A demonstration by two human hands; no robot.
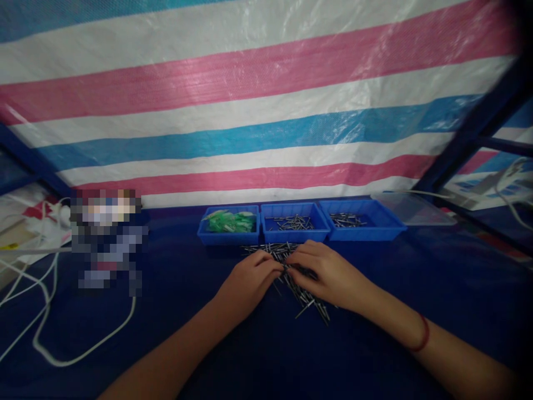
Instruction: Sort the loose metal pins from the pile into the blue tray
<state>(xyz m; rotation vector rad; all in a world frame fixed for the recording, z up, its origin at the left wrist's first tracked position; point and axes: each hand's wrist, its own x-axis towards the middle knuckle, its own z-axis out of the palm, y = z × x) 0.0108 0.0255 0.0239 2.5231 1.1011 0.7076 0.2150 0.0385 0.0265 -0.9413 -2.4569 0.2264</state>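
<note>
A loose pile of thin, dark metal rods (297,291), shiny in places, lies on the blue table top. They resemble drill bits, but the blur hides their exact kind. From the left, my left hand (254,278) reaches into the pile, thumb and forefinger closed at its middle. Opposite it, my right hand (327,272) is curled over the rods, fingertips pinched close to those of the left. Whatever sits between the fingers of either hand is too small and dark to make out. A red band (423,333) circles the right wrist.
Behind the pile stand three blue bins in a row: the left bin (229,239) with green packets (231,221), the middle bin (293,236) and right bin (378,222) with similar rods. A clear lid (420,208) lies at right. White cables (45,311) loop at left beside a pixelated patch.
</note>
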